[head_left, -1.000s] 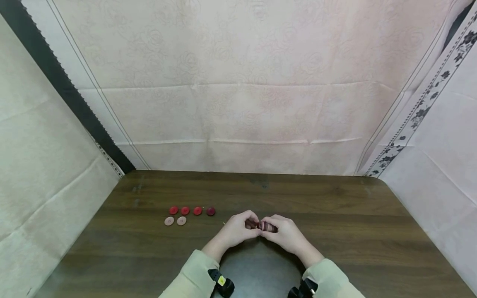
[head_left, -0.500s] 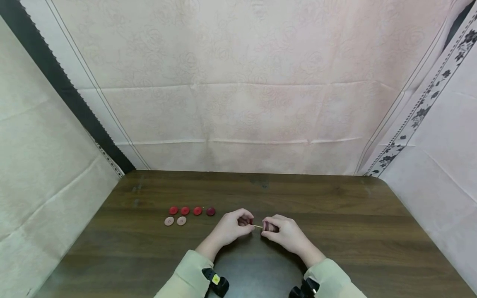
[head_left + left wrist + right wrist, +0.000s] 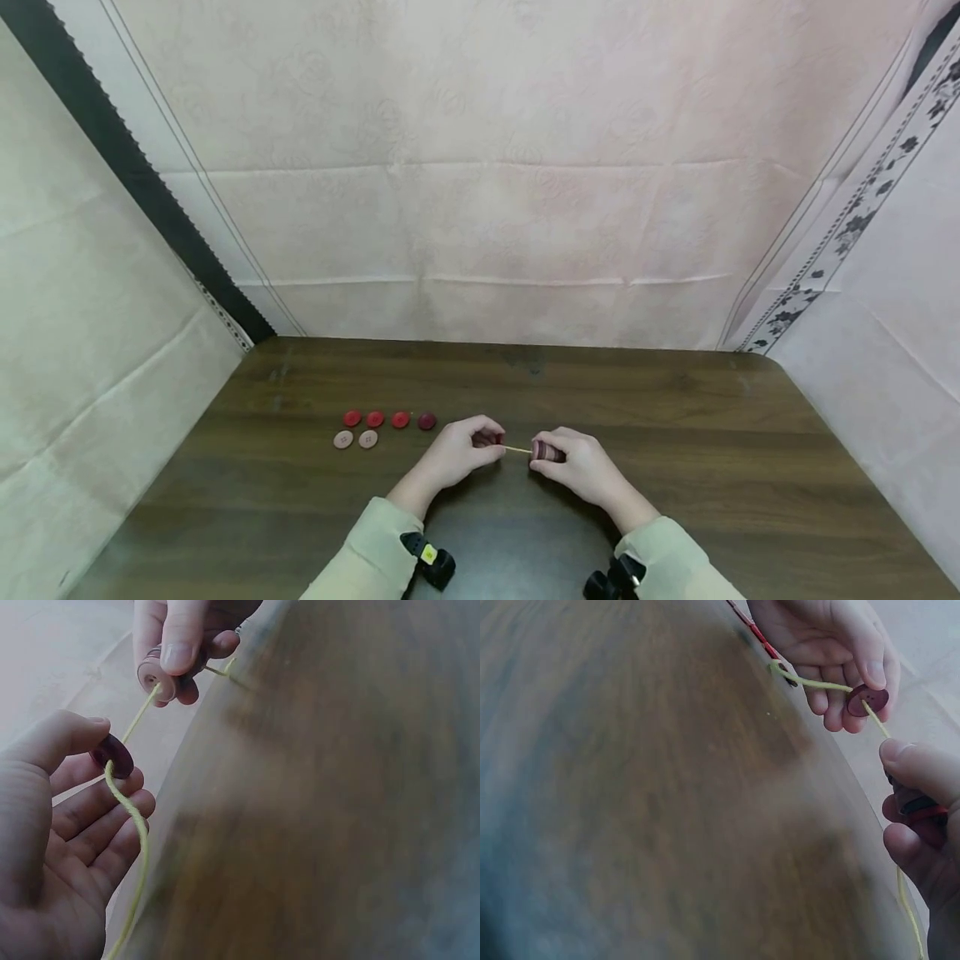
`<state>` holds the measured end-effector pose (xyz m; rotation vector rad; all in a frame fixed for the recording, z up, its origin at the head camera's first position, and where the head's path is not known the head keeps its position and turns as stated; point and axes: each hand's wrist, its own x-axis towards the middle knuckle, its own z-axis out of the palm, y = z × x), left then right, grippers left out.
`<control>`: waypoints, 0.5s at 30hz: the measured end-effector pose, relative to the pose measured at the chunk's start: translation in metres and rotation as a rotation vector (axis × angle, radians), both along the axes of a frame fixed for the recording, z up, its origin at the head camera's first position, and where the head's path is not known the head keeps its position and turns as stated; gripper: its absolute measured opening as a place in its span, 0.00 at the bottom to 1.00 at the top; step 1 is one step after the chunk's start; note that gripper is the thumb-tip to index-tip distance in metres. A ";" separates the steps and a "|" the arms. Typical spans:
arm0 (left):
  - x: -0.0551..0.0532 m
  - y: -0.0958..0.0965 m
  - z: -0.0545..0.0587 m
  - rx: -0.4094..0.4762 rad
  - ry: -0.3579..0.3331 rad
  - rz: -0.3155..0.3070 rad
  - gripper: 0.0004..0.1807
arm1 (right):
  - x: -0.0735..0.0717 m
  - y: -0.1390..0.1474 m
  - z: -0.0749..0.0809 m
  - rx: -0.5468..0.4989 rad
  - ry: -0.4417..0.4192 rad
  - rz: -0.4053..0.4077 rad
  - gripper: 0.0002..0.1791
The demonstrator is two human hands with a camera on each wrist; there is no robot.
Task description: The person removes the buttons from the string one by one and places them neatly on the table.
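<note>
My left hand (image 3: 459, 457) pinches a dark red button (image 3: 112, 756) between thumb and forefinger, its other fingers loosely bent below. A yellow cord (image 3: 139, 832) runs through that button and hangs down past the palm. From the button the cord stretches taut to a stack of threaded buttons (image 3: 159, 678), pink at the near end with darker ones behind. My right hand (image 3: 583, 468) grips this stack between thumb and fingers, which hide part of it. In the right wrist view the cord's far end trails below the right hand.
Red buttons (image 3: 375, 419) and a dark red button (image 3: 427, 421) form a row on the wooden table (image 3: 675, 433), left of the hands. Two pale pink buttons (image 3: 342, 439) lie just in front of them. A pale cloth (image 3: 480, 250) hangs behind the table.
My left hand has drawn away to the left from the right hand, baring a length of cord between the held button and the stack. The right hand has barely moved.
</note>
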<state>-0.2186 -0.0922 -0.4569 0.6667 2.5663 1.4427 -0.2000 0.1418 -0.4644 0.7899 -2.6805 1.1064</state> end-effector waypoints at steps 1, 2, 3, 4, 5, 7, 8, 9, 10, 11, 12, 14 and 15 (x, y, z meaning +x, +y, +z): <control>0.000 -0.001 0.000 0.000 0.001 0.003 0.14 | 0.000 0.000 0.000 0.001 0.004 -0.004 0.06; 0.000 -0.001 0.000 0.003 0.002 0.006 0.14 | 0.000 0.000 0.000 0.002 0.005 -0.007 0.06; 0.000 -0.002 0.000 0.008 0.001 0.010 0.14 | 0.000 0.001 -0.001 0.003 0.006 -0.011 0.06; 0.000 -0.003 0.001 0.009 0.001 0.015 0.14 | 0.000 0.001 0.000 0.004 0.004 -0.013 0.06; -0.001 -0.004 0.001 0.013 0.002 0.018 0.13 | -0.001 0.001 0.000 0.005 0.005 -0.014 0.06; -0.001 -0.006 0.001 0.012 -0.002 0.025 0.13 | -0.001 0.002 0.001 0.003 0.003 -0.016 0.06; -0.001 -0.007 0.001 0.011 -0.005 0.028 0.14 | -0.001 0.002 0.001 0.002 0.002 -0.016 0.06; -0.001 -0.008 0.001 0.011 -0.007 0.030 0.14 | -0.001 0.002 0.001 -0.001 0.003 -0.016 0.06; -0.001 -0.008 0.001 0.012 -0.010 0.031 0.14 | -0.002 0.002 0.000 -0.001 0.003 -0.015 0.06; -0.001 -0.009 0.001 0.012 -0.011 0.033 0.14 | -0.002 0.002 0.000 -0.003 0.001 -0.014 0.05; -0.001 -0.010 0.001 0.012 -0.017 0.036 0.14 | -0.001 0.002 0.000 -0.004 0.000 -0.013 0.06; -0.001 -0.012 0.001 0.009 -0.021 0.042 0.14 | -0.001 0.002 0.000 -0.005 -0.009 -0.010 0.06; -0.001 -0.012 0.001 0.007 -0.023 0.045 0.14 | -0.001 0.002 0.000 -0.004 -0.014 -0.009 0.06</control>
